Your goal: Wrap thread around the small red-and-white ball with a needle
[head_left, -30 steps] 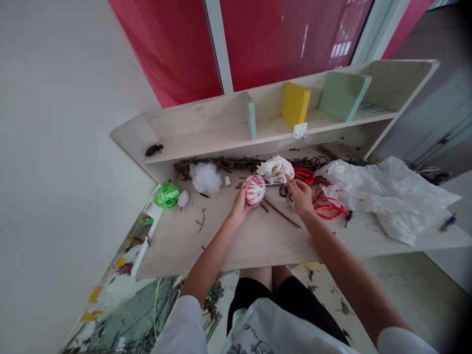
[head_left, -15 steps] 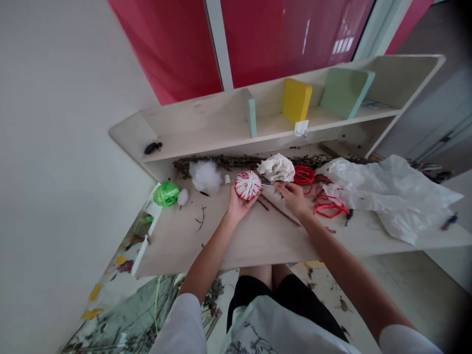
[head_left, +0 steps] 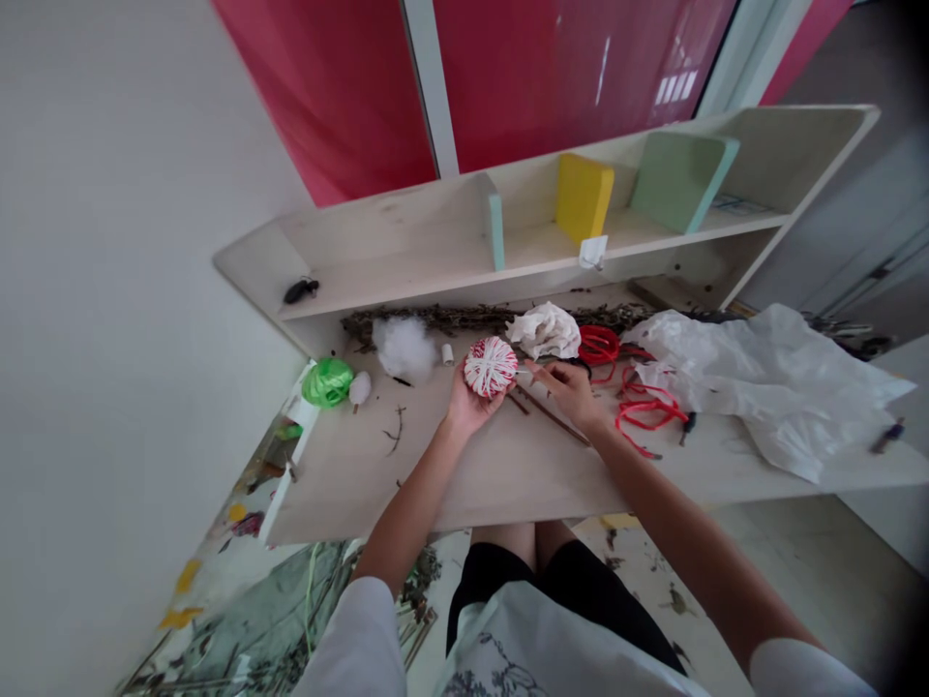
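Observation:
My left hand [head_left: 470,402] is closed around a ball [head_left: 491,367] wound with white strands over red ones, held above the desk. Just right of the ball, my right hand [head_left: 567,389] pinches a thin white strand [head_left: 522,370] that runs to the ball's side. Behind my right hand lies a crumpled white paper or cloth [head_left: 546,331]. A coil of red cord [head_left: 598,346] sits beyond my right fingers. Brown twigs [head_left: 550,416] lie on the desk below the hands.
The desk [head_left: 500,494] also bears white fluff [head_left: 406,348], a green ball of string [head_left: 327,382], more red cord [head_left: 649,411] and a clear plastic bag [head_left: 769,378]. A shelf [head_left: 406,261] with dividers rises behind, with dry branches [head_left: 450,318] along its foot.
My right hand has moved left, closer to the ball, shortening the visible strand. The ball has turned in my left hand and shows more red on top.

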Tool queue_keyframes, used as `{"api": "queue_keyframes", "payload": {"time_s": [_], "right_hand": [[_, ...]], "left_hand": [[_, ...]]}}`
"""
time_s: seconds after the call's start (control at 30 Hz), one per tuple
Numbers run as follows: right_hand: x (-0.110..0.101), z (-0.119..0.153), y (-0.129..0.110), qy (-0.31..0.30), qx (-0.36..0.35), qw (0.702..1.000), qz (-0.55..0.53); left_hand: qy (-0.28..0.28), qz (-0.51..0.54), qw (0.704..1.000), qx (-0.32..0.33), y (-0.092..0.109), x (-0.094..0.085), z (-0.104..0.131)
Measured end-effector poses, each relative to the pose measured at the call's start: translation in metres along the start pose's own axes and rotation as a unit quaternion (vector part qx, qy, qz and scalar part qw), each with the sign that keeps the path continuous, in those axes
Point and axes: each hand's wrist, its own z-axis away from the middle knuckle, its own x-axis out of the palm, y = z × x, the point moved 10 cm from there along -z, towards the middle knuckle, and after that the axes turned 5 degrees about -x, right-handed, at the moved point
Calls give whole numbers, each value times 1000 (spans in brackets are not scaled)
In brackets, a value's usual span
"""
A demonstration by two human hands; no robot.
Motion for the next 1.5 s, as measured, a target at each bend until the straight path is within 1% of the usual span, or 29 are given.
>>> {"api": "queue_keyframes", "payload": {"time_s": [0.17,0.4,0.5,0.6,0.67,0.7,0.77,0.83,0.87,0.9,0.97,1.1,1.2,1.27,1.37,1.43,1.5], "right_hand": [[-7,0,-6,17,-19,1000,15],[0,0,-9,-4,-35,999,25],[4,0,-5,-19,-26,999,14],[8,1,7,-39,9,999,-38],[12,2,15,-43,41,993,-106],[13,3,18,-39,57,987,-143],[16,5,22,-33,90,976,-198],[20,7,22,-38,110,968,-220],[22,7,21,-42,114,967,-223],[22,8,19,-46,114,967,-222],[21,8,17,-46,108,969,-216],[17,7,17,-48,99,973,-202],[21,10,15,-81,98,975,-181],[27,13,13,-112,103,973,-171],[31,17,12,-129,118,967,-186],[31,17,14,-119,130,962,-211],[30,17,17,-110,139,957,-232]], "left_hand": [[5,-2,1000,8,1,-3,-3],[-55,-23,997,-42,-11,12,2],[-54,-30,997,-41,-11,14,5],[-40,-78,996,-30,-15,14,4],[-17,-134,991,-1,-17,11,0],[13,-164,986,33,-13,7,-2],[85,-218,962,142,4,-3,0],[153,-248,929,229,20,-12,8],[172,-256,917,253,25,-14,11],[181,-262,911,261,28,-16,13],[170,-275,913,248,28,-13,13],[114,-326,919,193,18,2,9],[86,-356,915,169,9,8,5],[82,-363,912,175,7,8,4],[85,-337,915,203,11,6,3],[82,-297,929,203,12,5,2],[80,-243,948,190,10,4,1]]}}
